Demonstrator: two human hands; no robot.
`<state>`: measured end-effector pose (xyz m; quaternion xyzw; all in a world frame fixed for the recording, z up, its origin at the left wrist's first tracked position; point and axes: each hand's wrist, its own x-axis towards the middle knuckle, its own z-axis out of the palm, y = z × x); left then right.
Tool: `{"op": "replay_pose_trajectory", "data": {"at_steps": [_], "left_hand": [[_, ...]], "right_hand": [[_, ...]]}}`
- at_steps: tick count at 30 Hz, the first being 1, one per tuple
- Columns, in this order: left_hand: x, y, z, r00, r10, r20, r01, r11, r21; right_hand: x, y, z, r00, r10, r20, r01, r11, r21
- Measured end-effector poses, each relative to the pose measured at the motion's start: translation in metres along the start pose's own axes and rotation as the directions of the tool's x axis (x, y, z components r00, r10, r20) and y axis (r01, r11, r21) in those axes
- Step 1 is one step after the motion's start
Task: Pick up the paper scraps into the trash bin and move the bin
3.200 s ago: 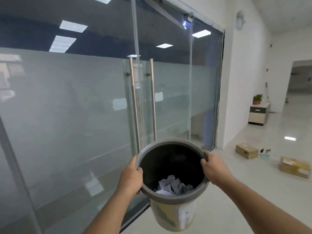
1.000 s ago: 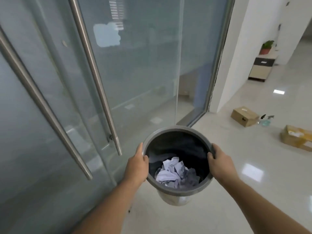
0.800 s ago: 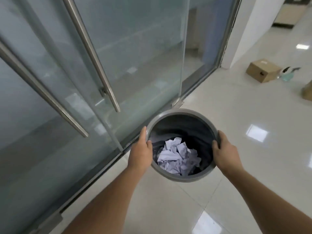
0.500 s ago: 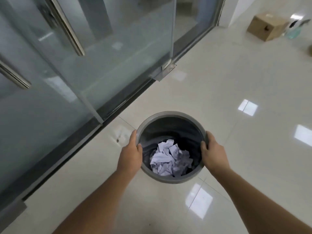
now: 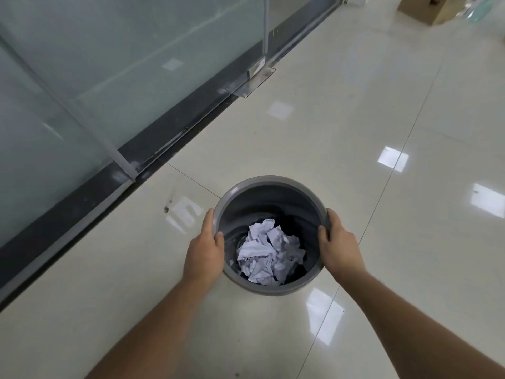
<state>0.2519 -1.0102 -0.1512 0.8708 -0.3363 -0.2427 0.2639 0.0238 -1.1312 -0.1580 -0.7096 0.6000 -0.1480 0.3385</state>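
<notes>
I look straight down into a round grey trash bin [image 5: 269,181] low over the glossy tiled floor. Crumpled white paper scraps [image 5: 269,255] lie heaped at its bottom. My left hand [image 5: 205,250] grips the bin's left rim, thumb hooked inside. My right hand [image 5: 338,247] grips the right rim the same way. Whether the bin's base touches the floor is hidden.
A frosted glass wall [image 5: 109,64] with a dark floor track [image 5: 164,143] runs along the left. A metal door hinge plate [image 5: 257,77] sits on the floor ahead. A cardboard box [image 5: 426,6] stands at the top right. Bare tiles spread to the right.
I have carried the bin toward the glass door and lowered it close to the floor. My view has tilted downward, so the door handles have left the frame.
</notes>
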Motion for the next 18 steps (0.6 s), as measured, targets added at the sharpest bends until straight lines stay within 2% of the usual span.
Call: {"op": "replay_pose_trajectory", "data": {"at_steps": [10,15,18], "left_hand": [[0.003,-0.016,0.018,0.999,0.021,-0.031,-0.021,1.000,0.001],[0.007,-0.009,0.004,0.995,0.018,0.100,-0.029,0.994,0.108],[-0.007,-0.007,-0.024,0.989,0.043,0.144,-0.075,0.971,0.227]], "right_hand": [[-0.003,0.010,0.017,0.998,0.044,-0.050,-0.044,0.999,0.018],[-0.003,0.000,0.003,0.994,0.085,0.061,-0.081,0.995,-0.066],[-0.018,-0.007,-0.024,0.989,0.144,0.040,-0.136,0.980,-0.147]]}}
